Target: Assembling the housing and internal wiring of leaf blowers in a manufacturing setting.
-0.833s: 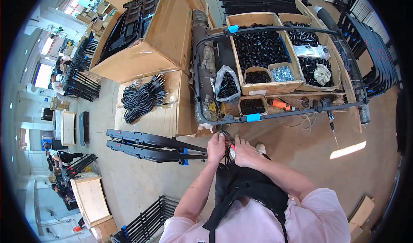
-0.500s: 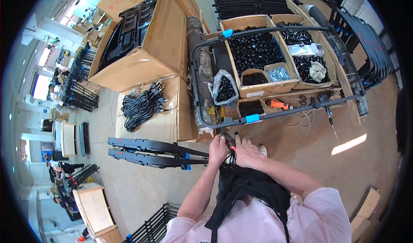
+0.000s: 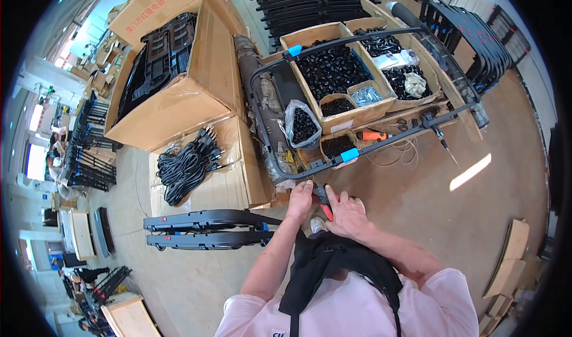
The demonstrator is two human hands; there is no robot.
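Pliers of dark metal with red handles (image 3: 328, 210) need steadying in the curled right hand (image 3: 349, 216); the left hand (image 3: 300, 202) has unclear closure and contents.

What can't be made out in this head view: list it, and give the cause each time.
All in the head view:
Anything under the left hand: covered by the hand itself.
The right hand's grip on the red-handled tool: its palm faces away.
Right ends of two black rails: behind the left forearm.
Stacked black bars: cut off by the upper edge.
Wooden crate: cut off by the lower edge.
Far-left co-worker's hands: too small.
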